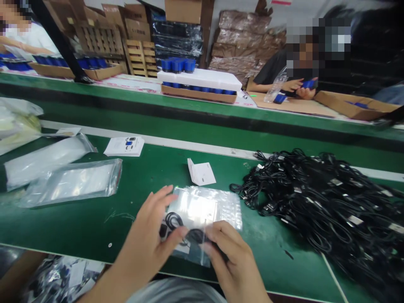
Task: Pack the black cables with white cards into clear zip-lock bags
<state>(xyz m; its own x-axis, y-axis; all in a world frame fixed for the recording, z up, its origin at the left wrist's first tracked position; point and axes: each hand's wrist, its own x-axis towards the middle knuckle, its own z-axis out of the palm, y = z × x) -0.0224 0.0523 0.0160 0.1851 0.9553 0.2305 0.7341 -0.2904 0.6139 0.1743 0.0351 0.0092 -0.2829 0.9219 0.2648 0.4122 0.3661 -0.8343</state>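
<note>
A clear zip bag (pixel 199 257) lies under my hands at the front of the green table, with a coiled black cable (pixel 174 219) and a printed paper showing through it. My left hand (pixel 150 225) has its fingers spread around the bag's left side, and its thumb rests on the plastic by the cable. At the bag's right edge, near the seal strip, my right hand (pixel 232 252) pinches the plastic between thumb and fingers. Beneath and beyond it lies a stack of flat clear bags (pixel 229 206). A folded white leaflet (pixel 203 173) stands slightly open just behind.
A large heap of black cables (pixel 315 202) covers the right side. Printed leaflets (pixel 124 146) and bulk plastic bags (pixel 72 179) lie left. Filled bags (pixel 67 275) sit below the front edge. Across the raised shelf (pixel 132 90), a co-worker (pixel 274 71) handles a blue item.
</note>
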